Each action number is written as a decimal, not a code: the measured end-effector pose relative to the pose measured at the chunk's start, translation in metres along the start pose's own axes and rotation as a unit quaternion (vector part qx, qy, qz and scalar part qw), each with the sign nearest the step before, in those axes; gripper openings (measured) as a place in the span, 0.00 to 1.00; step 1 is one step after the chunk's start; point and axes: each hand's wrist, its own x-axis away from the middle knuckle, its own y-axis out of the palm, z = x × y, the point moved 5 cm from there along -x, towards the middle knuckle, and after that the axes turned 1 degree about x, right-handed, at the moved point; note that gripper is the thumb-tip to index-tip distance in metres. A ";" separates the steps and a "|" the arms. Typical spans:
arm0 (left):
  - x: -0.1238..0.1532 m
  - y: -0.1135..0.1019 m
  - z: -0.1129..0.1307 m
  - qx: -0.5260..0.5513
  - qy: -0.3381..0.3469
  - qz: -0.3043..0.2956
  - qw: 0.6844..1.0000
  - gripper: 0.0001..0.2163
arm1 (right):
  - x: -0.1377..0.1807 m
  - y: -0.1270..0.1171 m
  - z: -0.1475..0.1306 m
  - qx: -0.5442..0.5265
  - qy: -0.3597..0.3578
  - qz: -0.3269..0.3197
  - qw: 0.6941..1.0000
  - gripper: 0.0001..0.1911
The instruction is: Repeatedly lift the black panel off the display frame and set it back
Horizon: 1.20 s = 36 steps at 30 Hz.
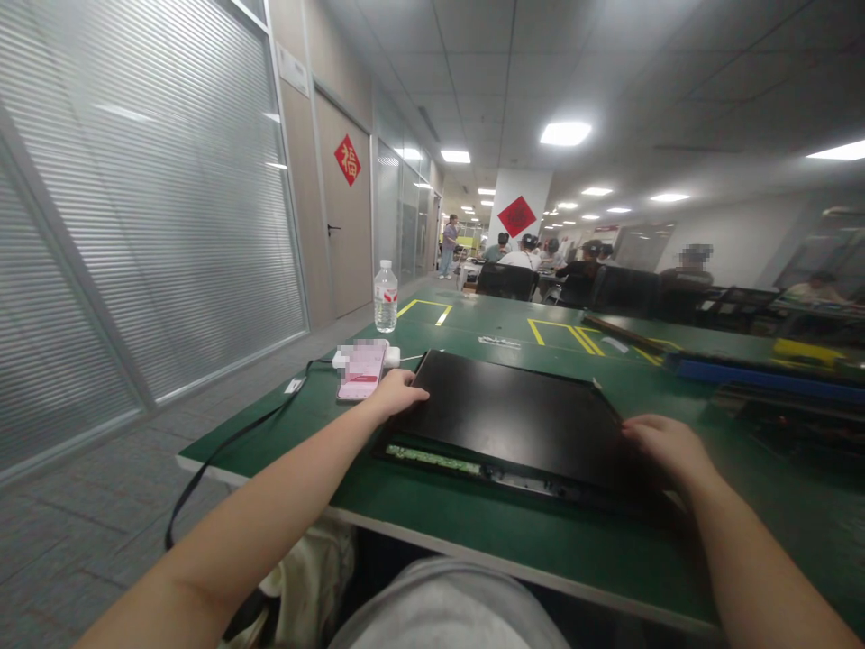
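A flat black panel (pixel 514 419) lies on the green table (pixel 473 527) in front of me, with a strip of green circuit board (pixel 432 459) showing along its near edge. My left hand (pixel 396 394) rests on the panel's left edge, fingers curled over it. My right hand (pixel 666 446) lies on the panel's near right corner, fingers bent down onto its surface. Whether either hand grips the panel or only rests on it, I cannot tell.
A pink phone (pixel 362 370) lies left of the panel, beside a white adapter with a black cable (pixel 223 446) running off the table. A water bottle (pixel 385 297) stands further back. Blue and yellow parts (pixel 763 374) lie at the right. Several people sit at distant desks.
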 end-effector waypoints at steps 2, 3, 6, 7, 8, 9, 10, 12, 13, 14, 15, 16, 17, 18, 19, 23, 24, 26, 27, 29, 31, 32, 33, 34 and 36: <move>0.000 0.001 -0.001 -0.011 -0.001 -0.001 1.000 0.06 | 0.001 0.000 0.000 -0.008 0.003 -0.001 1.000 0.08; 0.000 0.001 0.000 -0.018 0.001 -0.001 1.000 0.06 | 0.002 0.000 0.000 -0.011 0.003 0.001 1.000 0.08; 0.001 0.002 0.000 -0.034 0.006 -0.001 0.999 0.06 | 0.001 0.000 0.000 -0.009 -0.006 0.011 1.000 0.06; 0.000 0.002 0.000 -0.036 0.007 -0.002 0.999 0.07 | 0.001 0.000 0.001 -0.009 -0.009 0.012 1.000 0.06; 0.000 0.002 -0.001 -0.039 0.010 -0.002 0.999 0.08 | 0.000 0.001 0.001 -0.011 -0.010 0.010 1.000 0.07; 0.000 0.002 -0.001 -0.042 0.015 -0.001 0.999 0.08 | -0.001 0.001 0.002 -0.013 -0.010 0.010 1.000 0.07; -0.001 0.002 -0.001 -0.045 0.021 0.000 0.999 0.09 | -0.002 0.001 0.003 -0.014 -0.010 0.009 1.000 0.08; -0.002 0.002 -0.003 -0.050 0.030 0.001 0.998 0.10 | -0.004 0.002 0.004 -0.014 -0.009 0.009 1.000 0.08; -0.003 0.002 -0.003 -0.053 0.033 -0.001 0.998 0.11 | -0.005 0.002 0.005 -0.012 -0.008 0.009 1.000 0.08; -0.003 0.002 -0.004 -0.056 0.036 -0.003 0.998 0.11 | -0.006 0.003 0.006 -0.010 -0.007 0.008 1.000 0.09; -0.003 0.002 -0.004 -0.060 0.039 -0.004 0.997 0.12 | -0.006 0.003 0.007 -0.009 -0.005 0.006 1.000 0.09; -0.004 0.002 -0.004 -0.063 0.045 -0.004 0.997 0.12 | -0.007 0.003 0.008 -0.010 -0.003 0.003 1.000 0.09; -0.004 0.002 -0.003 -0.067 0.052 -0.003 0.996 0.13 | -0.007 0.003 0.009 -0.013 -0.001 0.002 1.000 0.10; -0.003 0.001 -0.002 -0.070 0.059 -0.001 0.996 0.13 | -0.007 0.003 0.009 -0.016 -0.001 0.002 1.000 0.10; -0.003 0.000 -0.001 -0.074 0.065 0.002 0.995 0.13 | -0.007 0.003 0.009 -0.019 -0.001 0.001 1.000 0.10; -0.002 -0.001 0.003 -0.105 0.087 0.008 0.991 0.14 | -0.006 0.003 0.009 -0.019 -0.006 0.003 1.000 0.09; -0.002 -0.001 0.004 -0.111 0.088 0.011 0.990 0.14 | -0.005 0.003 0.008 -0.020 -0.005 0.003 1.000 0.09; -0.002 -0.003 0.005 -0.110 0.086 0.025 0.990 0.14 | -0.004 0.003 0.008 -0.022 0.000 0.002 1.000 0.10; -0.003 -0.004 0.005 -0.106 0.086 0.033 0.990 0.14 | -0.004 0.003 0.008 -0.021 0.004 0.000 1.000 0.10; -0.003 -0.005 0.006 -0.104 0.089 0.036 0.990 0.13 | -0.004 0.004 0.009 -0.018 0.010 -0.004 1.000 0.11; -0.004 -0.003 0.006 -0.127 0.091 0.018 0.988 0.12 | -0.005 0.004 0.011 -0.015 0.013 -0.006 1.000 0.12; -0.005 -0.002 0.006 -0.145 0.090 0.011 0.985 0.11 | -0.006 0.005 0.012 -0.013 0.012 -0.006 1.000 0.12; -0.005 -0.001 0.005 -0.164 0.090 0.007 0.982 0.10 | -0.007 0.005 0.013 -0.012 0.009 -0.005 1.000 0.12; -0.006 -0.001 0.005 -0.182 0.092 0.006 0.979 0.09 | -0.008 0.005 0.014 -0.013 0.006 -0.003 1.000 0.12; -0.008 -0.001 0.004 -0.211 0.096 0.009 0.973 0.07 | -0.010 0.005 0.014 -0.018 -0.003 0.001 1.000 0.11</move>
